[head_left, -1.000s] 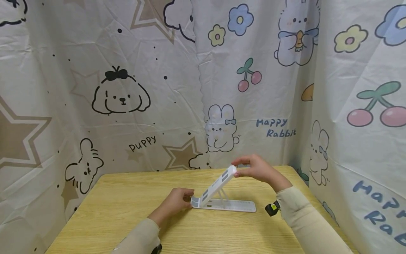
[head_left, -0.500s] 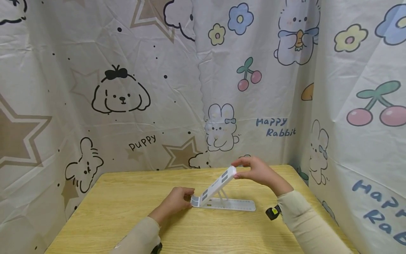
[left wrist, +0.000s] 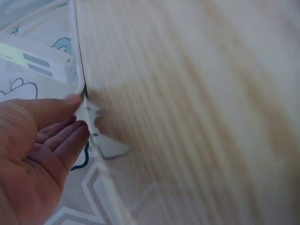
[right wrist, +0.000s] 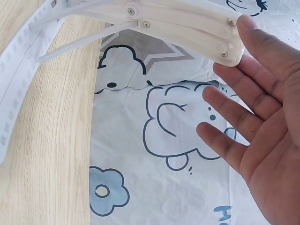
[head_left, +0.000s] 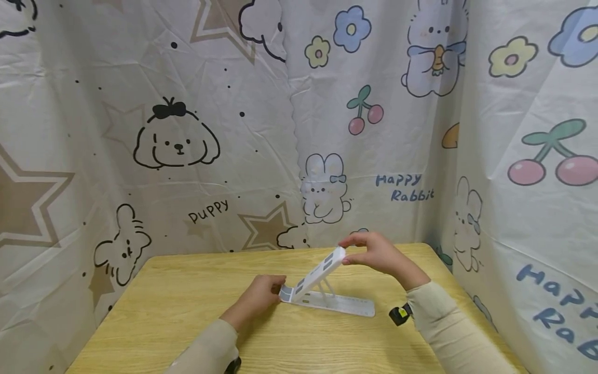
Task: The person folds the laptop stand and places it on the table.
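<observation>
While the stand [head_left: 319, 273] sits unfolded on the table [head_left: 196, 275], the right hand [head_left: 377, 254] pinches its raised end, the left hand [head_left: 256, 299] apparently its hinged end; judged light, stiff, smooth, best gripped at both ends

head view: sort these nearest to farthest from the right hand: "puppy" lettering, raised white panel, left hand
1. Raised white panel: upper end pinched by the right hand.
2. Left hand: leftward, near the panel's lower end.
3. "puppy" lettering: farther left, on the curtain behind the table.
</observation>
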